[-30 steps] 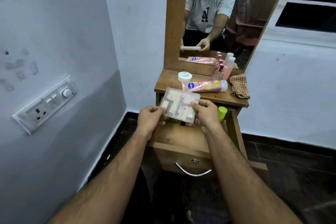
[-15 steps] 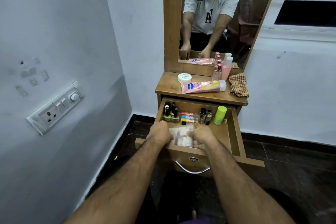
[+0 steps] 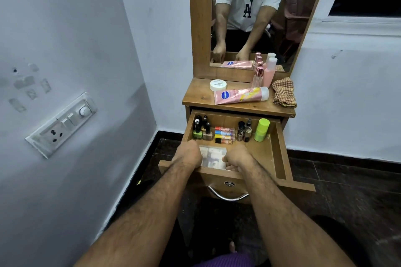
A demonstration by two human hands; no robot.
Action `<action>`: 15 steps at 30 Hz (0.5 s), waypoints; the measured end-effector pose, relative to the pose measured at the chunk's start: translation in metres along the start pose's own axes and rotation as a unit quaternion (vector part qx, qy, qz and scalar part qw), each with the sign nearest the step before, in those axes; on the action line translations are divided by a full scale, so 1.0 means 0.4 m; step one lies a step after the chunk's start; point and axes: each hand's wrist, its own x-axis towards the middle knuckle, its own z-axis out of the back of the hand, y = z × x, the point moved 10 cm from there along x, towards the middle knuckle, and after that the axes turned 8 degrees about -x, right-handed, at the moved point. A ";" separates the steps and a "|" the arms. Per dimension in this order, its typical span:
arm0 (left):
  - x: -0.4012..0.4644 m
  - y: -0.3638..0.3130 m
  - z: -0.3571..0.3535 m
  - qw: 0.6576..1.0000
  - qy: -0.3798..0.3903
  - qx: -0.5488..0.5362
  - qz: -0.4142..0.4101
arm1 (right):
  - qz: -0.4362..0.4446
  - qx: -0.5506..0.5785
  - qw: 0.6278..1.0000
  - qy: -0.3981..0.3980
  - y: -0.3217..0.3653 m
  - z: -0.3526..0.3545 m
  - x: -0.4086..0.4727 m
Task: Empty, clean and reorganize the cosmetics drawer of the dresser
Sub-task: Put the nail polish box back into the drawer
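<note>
The dresser's wooden drawer (image 3: 280, 149) stands pulled out. A clear plastic box (image 3: 212, 156) with small white items lies at the drawer's front. My left hand (image 3: 188, 155) grips its left side and my right hand (image 3: 236, 158) grips its right side, fingers curled. Along the drawer's back stand nail polish bottles (image 3: 200, 129), a row of coloured lip balm sticks (image 3: 224, 134), two small dark bottles (image 3: 244, 131) and a lime green container (image 3: 261, 129).
On the dresser top (image 3: 195, 96) lie a white jar (image 3: 218, 85), a pink lotion tube (image 3: 240, 95), pink spray bottles (image 3: 263, 71) and a checked cloth (image 3: 283, 92). A mirror (image 3: 256, 13) rises behind. A wall with a switch plate (image 3: 61, 123) stands close on the left.
Both hands have lowered the clear box from above the dresser top down into the front of the drawer, where it now lies.
</note>
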 end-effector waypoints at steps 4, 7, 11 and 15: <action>0.001 -0.012 -0.015 0.999 0.038 0.004 -0.014 | 0.013 0.088 0.996 0.007 0.007 -0.009 0.010; 0.001 -0.018 -0.024 0.998 0.062 0.002 -0.022 | 0.043 0.089 0.995 0.012 0.016 -0.004 0.017; 0.000 -0.022 -0.039 0.995 0.087 0.024 -0.032 | 0.050 0.070 0.996 0.004 0.012 0.002 0.012; -0.001 -0.032 -0.049 0.991 0.110 0.053 -0.048 | 0.039 0.074 0.996 -0.006 0.015 -0.006 -0.001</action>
